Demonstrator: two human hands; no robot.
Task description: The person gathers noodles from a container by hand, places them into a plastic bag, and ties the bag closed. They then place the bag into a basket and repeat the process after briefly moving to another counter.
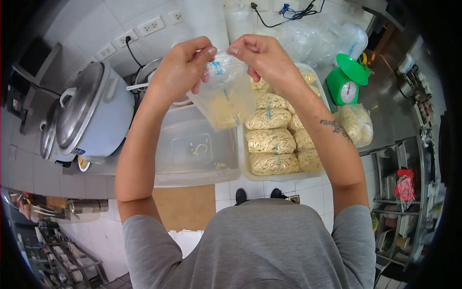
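Observation:
A clear plastic bag (225, 96) with blue print hangs in front of me, pale noodles gathered in its lower part. My left hand (190, 62) pinches the left side of its top edge between thumb and fingers. On the right side of the same edge, my right hand (260, 57) has a similar pinch. Below the bag is a translucent plastic tub (180, 144) with a few noodle scraps on its bottom. A second tub (244, 166), beside it on the right, holds several bagged noodle portions (271, 141), partly hidden by my right forearm.
Large lidded rice cookers (103, 108) stand at the left. To the right are a green dial scale (345, 82) and another noodle bag (355, 124) on the metal counter. Clear plastic bags (313, 41) lie at the back wall, below cables. Shelving (399, 202) stands at far right.

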